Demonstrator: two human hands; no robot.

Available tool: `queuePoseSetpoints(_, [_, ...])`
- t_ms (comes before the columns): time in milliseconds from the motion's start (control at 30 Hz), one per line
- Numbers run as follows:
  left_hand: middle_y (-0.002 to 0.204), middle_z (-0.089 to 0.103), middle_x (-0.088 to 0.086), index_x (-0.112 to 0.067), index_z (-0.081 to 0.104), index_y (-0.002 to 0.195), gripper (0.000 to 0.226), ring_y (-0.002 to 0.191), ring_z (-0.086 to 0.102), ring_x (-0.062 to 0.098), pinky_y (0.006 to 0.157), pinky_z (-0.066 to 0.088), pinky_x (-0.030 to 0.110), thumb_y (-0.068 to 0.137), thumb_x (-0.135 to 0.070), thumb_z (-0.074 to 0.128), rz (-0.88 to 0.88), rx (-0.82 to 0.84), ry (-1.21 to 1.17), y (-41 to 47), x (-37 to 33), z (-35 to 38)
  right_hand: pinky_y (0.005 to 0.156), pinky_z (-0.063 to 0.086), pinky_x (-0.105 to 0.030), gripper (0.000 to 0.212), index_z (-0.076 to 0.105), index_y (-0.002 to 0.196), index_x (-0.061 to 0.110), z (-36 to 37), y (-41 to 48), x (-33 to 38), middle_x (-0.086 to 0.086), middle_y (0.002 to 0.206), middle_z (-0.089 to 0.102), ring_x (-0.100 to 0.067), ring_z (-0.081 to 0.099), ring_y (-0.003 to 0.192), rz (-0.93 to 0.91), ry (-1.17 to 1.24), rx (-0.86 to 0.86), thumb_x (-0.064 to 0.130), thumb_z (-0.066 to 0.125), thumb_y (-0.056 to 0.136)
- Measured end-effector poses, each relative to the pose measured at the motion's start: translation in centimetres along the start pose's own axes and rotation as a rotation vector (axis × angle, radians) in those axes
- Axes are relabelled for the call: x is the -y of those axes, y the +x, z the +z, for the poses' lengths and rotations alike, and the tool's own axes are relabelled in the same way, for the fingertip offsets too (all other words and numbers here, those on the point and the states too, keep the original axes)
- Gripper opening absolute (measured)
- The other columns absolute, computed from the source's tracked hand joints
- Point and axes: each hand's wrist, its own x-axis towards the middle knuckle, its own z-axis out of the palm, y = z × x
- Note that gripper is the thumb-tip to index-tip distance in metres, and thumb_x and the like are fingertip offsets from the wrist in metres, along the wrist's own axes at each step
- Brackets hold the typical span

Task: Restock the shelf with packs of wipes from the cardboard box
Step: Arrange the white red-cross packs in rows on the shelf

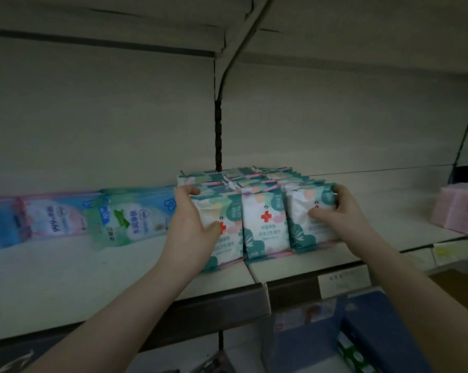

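Observation:
Three rows of teal-and-white wipe packs [265, 222] with red crosses stand upright on the white shelf [93, 270], near its front edge. My left hand [192, 224] grips the left front pack, thumb on its face and fingers over its top. My right hand [337, 211] grips the right front pack [300, 224] the same way, fingers curled over its top corner. The cardboard box is not in view.
Blue, pink and green wipe packs [125, 216] lie in a row to the left on the same shelf. Pink packs [458, 208] sit at the far right. A dark upright [218, 130] splits the back wall. Blue boxes [375, 332] stand below.

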Motion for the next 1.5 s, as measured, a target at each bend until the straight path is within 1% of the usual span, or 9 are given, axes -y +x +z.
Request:
queuePoseSetpoints(133, [0.115,0.049,0.009,-0.01,0.041,0.12,0.05,0.107,0.044,0.024,0.085,0.029,0.021,0.078,-0.005,0.068,0.125,-0.108,0.327,0.0,0.7,0.2,0.093,0.049,-0.044,0.087,0.037,0.137,0.012,0.2,-0.2,-0.9,-0.016,0.126,0.047,-0.027,0.056,0.105,-0.024,-0.188,-0.051,0.021,0.077,0.059])
queuePoseSetpoints(200, [0.123,0.047,0.013,-0.005,0.047,0.118,0.052,0.113,0.039,0.03,0.094,0.027,0.028,0.073,-0.006,0.073,0.207,-0.165,0.503,-0.1,1.0,0.3,0.102,0.043,-0.046,0.09,0.027,0.144,0.013,-0.1,-0.5,-1.1,-0.016,0.134,0.036,-0.028,0.048,0.116,-0.005,-0.236,-0.07,0.014,0.075,0.069])
queuePoseSetpoints(300, [0.126,0.05,0.018,-0.004,0.053,0.113,0.058,0.114,0.047,0.039,0.093,0.04,0.046,0.062,-0.006,0.08,0.27,-0.153,0.671,-0.2,1.5,0.4,0.106,0.038,-0.046,0.089,0.022,0.146,0.014,-0.1,-1.1,-1.4,-0.016,0.137,0.031,-0.029,0.042,0.123,-0.011,-0.284,-0.065,0.01,0.073,0.074])
queuePoseSetpoints(400, [0.12,0.056,0.02,-0.005,0.058,0.108,0.062,0.108,0.054,0.04,0.088,0.046,0.048,0.051,-0.005,0.083,0.321,-0.175,0.82,-0.2,1.2,0.5,0.106,0.037,-0.047,0.091,0.021,0.146,0.014,0.3,-1.4,-1.2,-0.016,0.138,0.031,-0.032,0.04,0.125,-0.013,-0.349,-0.067,0.012,0.074,0.071])
queuePoseSetpoints(600, [0.127,0.056,0.015,-0.009,0.05,0.113,0.059,0.119,0.048,0.033,0.099,0.038,0.047,0.055,0.003,0.048,0.604,-0.182,1.0,-0.1,-0.6,1.0,0.107,0.032,-0.046,0.099,0.012,0.147,0.01,0.6,-3.3,0.0,-0.019,0.141,0.029,-0.034,0.032,0.13,0.003,-0.424,-0.084,0.02,0.075,0.071])
queuePoseSetpoints(767, [0.114,0.059,0.011,-0.011,0.057,0.1,0.042,0.101,0.058,0.032,0.086,0.037,0.037,0.061,-0.018,0.07,0.53,-0.077,0.758,-2.0,-3.8,2.8,0.11,0.031,-0.046,0.09,0.011,0.149,0.012,-1.6,-5.7,0.8,-0.016,0.146,0.027,-0.028,0.031,0.135,-0.085,-0.279,-0.105,0.03,0.068,0.081])
queuePoseSetpoints(933, [0.103,0.056,0.008,-0.011,0.054,0.102,0.039,0.096,0.053,0.027,0.078,0.039,0.035,0.075,-0.037,0.046,0.44,-0.024,0.41,-5.6,-6.6,6.6,0.108,0.034,-0.036,0.079,0.016,0.148,0.015,-5.2,-9.2,0.0,-0.012,0.145,0.031,-0.021,0.034,0.132,-0.076,-0.115,-0.116,0.025,0.063,0.086])
queuePoseSetpoints(1300, [0.101,0.048,0.0,-0.013,0.051,0.102,0.027,0.098,0.049,0.021,0.081,0.04,0.034,0.08,-0.026,0.058,0.385,0.127,0.079,-15.6,-10.7,16.4,0.1,0.037,-0.029,0.057,0.032,0.14,0.021,-14.4,-20.1,-5.1,-0.001,0.14,0.04,-0.015,0.04,0.127,0.067,-0.024,-0.18,0.027,0.058,0.09])
queuePoseSetpoints(1500, [0.1,0.038,-0.007,-0.021,0.043,0.097,0.018,0.093,0.043,0.011,0.08,0.038,0.028,0.088,-0.025,0.059,0.303,0.384,-0.063,-24.8,-11.6,23.1,0.093,0.045,-0.023,0.039,0.044,0.127,0.022,-20.1,-30.6,-12.4,0.004,0.127,0.051,-0.011,0.05,0.117,0.289,-0.067,-0.283,0.029,0.057,0.091])
